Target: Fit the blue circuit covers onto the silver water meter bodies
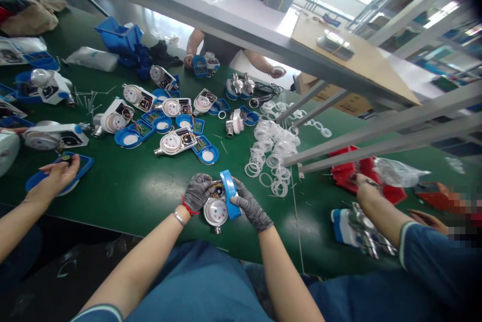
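1. Meter body (215, 210), silver, with a round dial face, held just above the near edge of the green table (143, 186), between both gloved hands. Dial face turned up toward the camera; long axis running near to far, with a short metal stub at the near end.
2. Left hand (196, 191), in a grey glove, closed around the far left side of the meter body, fingers curled over the dark circuit part above the dial.
3. Right hand (250, 206), also grey-gloved, gripping a blue cover (229, 194) by its edge. Cover standing on edge, long axis near to far, touching the right side of the meter body.
4. Just beyond and to the right, a heap of white rings (273, 153) on the table.
5. Farther back, several similar meters (175, 142) lying beside open blue covers.
6. At left, another person's hand (56, 176) resting on a blue tray; at right, another person's forearm (376, 211) near red parts (354, 171).
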`<state>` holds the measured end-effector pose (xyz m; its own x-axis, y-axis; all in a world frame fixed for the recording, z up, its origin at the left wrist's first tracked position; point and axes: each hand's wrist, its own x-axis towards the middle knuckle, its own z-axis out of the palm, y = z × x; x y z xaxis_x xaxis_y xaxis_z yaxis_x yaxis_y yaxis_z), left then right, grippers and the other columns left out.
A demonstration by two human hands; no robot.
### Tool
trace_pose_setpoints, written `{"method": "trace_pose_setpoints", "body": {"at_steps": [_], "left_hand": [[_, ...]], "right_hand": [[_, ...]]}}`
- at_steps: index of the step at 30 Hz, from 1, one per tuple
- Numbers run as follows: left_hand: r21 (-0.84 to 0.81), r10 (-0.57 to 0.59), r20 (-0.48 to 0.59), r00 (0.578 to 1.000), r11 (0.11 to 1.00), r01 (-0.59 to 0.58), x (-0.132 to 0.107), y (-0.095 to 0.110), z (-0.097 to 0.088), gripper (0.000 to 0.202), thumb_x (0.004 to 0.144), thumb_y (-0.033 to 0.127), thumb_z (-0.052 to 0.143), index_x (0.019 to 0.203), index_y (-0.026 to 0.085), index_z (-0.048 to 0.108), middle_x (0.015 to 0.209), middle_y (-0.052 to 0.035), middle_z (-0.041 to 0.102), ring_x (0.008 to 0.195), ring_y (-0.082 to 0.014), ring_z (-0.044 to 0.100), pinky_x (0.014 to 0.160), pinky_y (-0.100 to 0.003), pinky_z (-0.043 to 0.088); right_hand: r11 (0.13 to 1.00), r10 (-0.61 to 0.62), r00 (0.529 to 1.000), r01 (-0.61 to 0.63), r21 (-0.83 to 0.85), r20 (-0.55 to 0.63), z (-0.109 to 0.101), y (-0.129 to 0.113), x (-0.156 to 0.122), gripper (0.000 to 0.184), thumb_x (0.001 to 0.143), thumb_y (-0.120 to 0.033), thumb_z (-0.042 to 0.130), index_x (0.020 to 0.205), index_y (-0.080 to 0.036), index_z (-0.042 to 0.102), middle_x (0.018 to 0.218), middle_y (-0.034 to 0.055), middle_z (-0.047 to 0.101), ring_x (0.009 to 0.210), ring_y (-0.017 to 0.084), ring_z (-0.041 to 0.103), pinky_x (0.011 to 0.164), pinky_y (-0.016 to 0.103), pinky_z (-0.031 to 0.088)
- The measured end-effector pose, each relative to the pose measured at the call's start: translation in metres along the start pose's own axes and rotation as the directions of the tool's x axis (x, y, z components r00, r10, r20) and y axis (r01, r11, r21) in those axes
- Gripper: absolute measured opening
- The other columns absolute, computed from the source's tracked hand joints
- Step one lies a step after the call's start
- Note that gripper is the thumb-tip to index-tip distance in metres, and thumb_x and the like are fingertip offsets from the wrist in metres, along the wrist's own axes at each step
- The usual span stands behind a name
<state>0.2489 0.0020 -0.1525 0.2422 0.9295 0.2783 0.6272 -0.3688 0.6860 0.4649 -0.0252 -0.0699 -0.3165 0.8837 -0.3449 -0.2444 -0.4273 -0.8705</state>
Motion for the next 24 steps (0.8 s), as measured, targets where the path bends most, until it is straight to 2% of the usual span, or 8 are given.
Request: {"method": "trace_pose_setpoints", "body": {"at_steps": [5,8,10,14,16,20,22,24], "left_hand": [[0.102,0.076,-0.054,0.996,0.992,-0.071,-0.001,0.009,-0.001,0.022,0.090,0.032,0.057,0.105,0.022,0.070,0.109,-0.0070,0.066,0.105,-0.0223,0.058,0.093,-0.042,0.052],[0.127,0.182,0.027,0.983,0.975,-0.184,0.003,0.010,-0.009,0.028,0.093,0.030,0.051,0.117,0.023,0.065,0.116,-0.0066,0.066,0.109,-0.0214,0.059,0.095,-0.040,0.051],[0.110,0.279,0.117,0.953,0.950,-0.292,0.007,0.009,-0.020,0.035,0.094,0.030,0.050,0.126,0.022,0.059,0.120,-0.0073,0.065,0.110,-0.0206,0.060,0.095,-0.039,0.051],[0.078,0.455,0.298,0.839,0.865,-0.497,0.016,0.006,-0.042,0.051,0.092,0.034,0.052,0.141,0.022,0.045,0.131,-0.0103,0.059,0.117,-0.0219,0.057,0.097,-0.039,0.048],[0.091,0.487,0.342,0.804,0.834,-0.544,0.021,0.005,-0.047,0.045,0.093,0.029,0.051,0.137,0.028,0.050,0.131,-0.0081,0.060,0.115,-0.0210,0.058,0.095,-0.039,0.049],[0.102,0.502,0.377,0.778,0.813,-0.574,0.034,0.008,-0.046,0.025,0.092,0.023,0.053,0.110,0.033,0.067,0.122,-0.0032,0.065,0.108,-0.0198,0.060,0.094,-0.042,0.050],[0.101,0.552,0.349,0.758,0.781,-0.616,0.041,0.010,-0.044,0.020,0.091,0.023,0.054,0.102,0.032,0.069,0.120,-0.0017,0.067,0.108,-0.0209,0.060,0.095,-0.044,0.050],[0.092,0.624,0.311,0.717,0.731,-0.676,0.046,0.011,-0.042,0.017,0.090,0.022,0.055,0.096,0.031,0.069,0.118,-0.0003,0.068,0.109,-0.0215,0.060,0.096,-0.045,0.050]], "right_hand": [[1.000,0.019,1.000,-0.019,0.004,-0.011,0.002,0.002,0.001,0.075,0.070,-0.032,0.078,0.139,-0.031,0.048,0.141,0.0035,0.052,0.129,0.029,0.047,0.110,0.047,0.034],[1.000,0.022,1.000,-0.022,-0.004,-0.011,0.001,0.000,0.000,0.073,0.071,-0.031,0.077,0.138,-0.031,0.048,0.140,0.0031,0.053,0.129,0.028,0.048,0.111,0.046,0.034],[1.000,0.017,1.000,-0.017,-0.016,-0.004,0.000,-0.002,-0.001,0.071,0.072,-0.031,0.075,0.138,-0.030,0.048,0.140,0.0028,0.053,0.130,0.028,0.047,0.112,0.045,0.033],[1.000,0.002,0.999,-0.002,0.016,0.033,-0.004,-0.003,-0.002,0.066,0.076,-0.031,0.070,0.138,-0.029,0.049,0.140,0.0024,0.053,0.130,0.028,0.047,0.113,0.045,0.031],[1.000,-0.010,0.999,0.009,0.029,0.037,-0.007,-0.002,-0.002,0.063,0.078,-0.030,0.069,0.138,-0.029,0.050,0.141,0.0020,0.052,0.131,0.027,0.047,0.114,0.045,0.030],[0.999,-0.014,0.999,0.013,0.040,0.035,-0.011,0.001,-0.001,0.062,0.078,-0.030,0.068,0.138,-0.030,0.050,0.141,0.0013,0.053,0.132,0.027,0.046,0.114,0.045,0.030],[0.999,-0.017,0.999,0.015,0.039,0.046,-0.013,0.001,-0.001,0.063,0.078,-0.029,0.068,0.138,-0.029,0.050,0.140,0.0012,0.053,0.132,0.027,0.046,0.114,0.045,0.030],[0.999,-0.013,0.999,0.011,0.035,0.052,-0.013,0.000,-0.001,0.064,0.078,-0.029,0.069,0.138,-0.028,0.049,0.140,0.0012,0.053,0.131,0.027,0.046,0.113,0.044,0.031]]}}
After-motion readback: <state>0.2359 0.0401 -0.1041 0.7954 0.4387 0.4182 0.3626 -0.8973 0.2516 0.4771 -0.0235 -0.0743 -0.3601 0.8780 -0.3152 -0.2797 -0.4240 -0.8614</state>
